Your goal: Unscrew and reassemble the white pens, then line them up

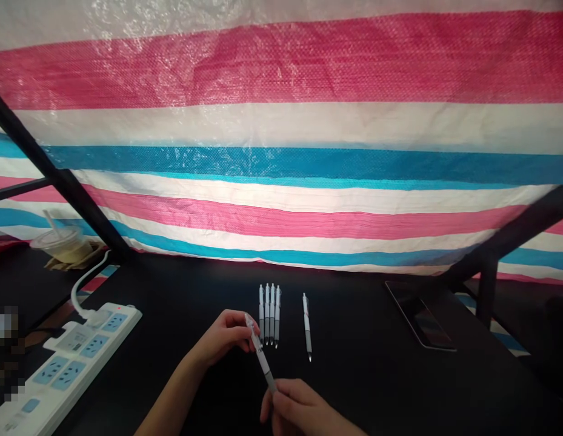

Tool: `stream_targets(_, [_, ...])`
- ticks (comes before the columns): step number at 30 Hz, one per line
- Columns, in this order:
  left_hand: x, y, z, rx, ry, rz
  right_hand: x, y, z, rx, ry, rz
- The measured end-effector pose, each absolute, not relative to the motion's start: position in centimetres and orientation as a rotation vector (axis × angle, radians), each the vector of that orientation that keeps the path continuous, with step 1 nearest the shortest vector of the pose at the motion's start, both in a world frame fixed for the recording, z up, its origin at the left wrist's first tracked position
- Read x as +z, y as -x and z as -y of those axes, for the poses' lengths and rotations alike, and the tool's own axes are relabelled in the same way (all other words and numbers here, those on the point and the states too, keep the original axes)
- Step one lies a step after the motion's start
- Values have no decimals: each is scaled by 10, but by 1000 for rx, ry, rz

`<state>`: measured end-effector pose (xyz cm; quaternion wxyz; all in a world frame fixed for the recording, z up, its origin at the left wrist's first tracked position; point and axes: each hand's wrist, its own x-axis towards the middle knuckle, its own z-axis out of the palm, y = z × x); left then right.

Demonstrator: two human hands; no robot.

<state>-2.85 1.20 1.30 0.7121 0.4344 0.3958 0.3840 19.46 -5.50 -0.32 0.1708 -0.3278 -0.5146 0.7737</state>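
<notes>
My left hand pinches the upper end of a white and grey pen, and my right hand grips its lower tip end. The pen is held slanted just above the black table. Just beyond my hands, several matching pens lie side by side in a neat row. One more pen lies alone a little to their right.
A white power strip with blue sockets and a white cable lies at the left. A dark phone lies at the right. A plastic cup with a straw stands far left. A striped tarp hangs behind the table.
</notes>
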Motion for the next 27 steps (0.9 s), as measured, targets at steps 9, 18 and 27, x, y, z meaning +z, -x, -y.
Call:
stream_targets(9, [14, 38, -14, 766, -1089, -936, -15, -187, 57, 1907, 1208, 1476])
stream_targets(18, [17, 50, -16, 707, -1111, -911, -6, -193, 49, 2331, 1039, 1001])
stream_targets(27, [10, 54, -18, 705, -1120, -903, -6, -196, 46, 2378, 959, 884])
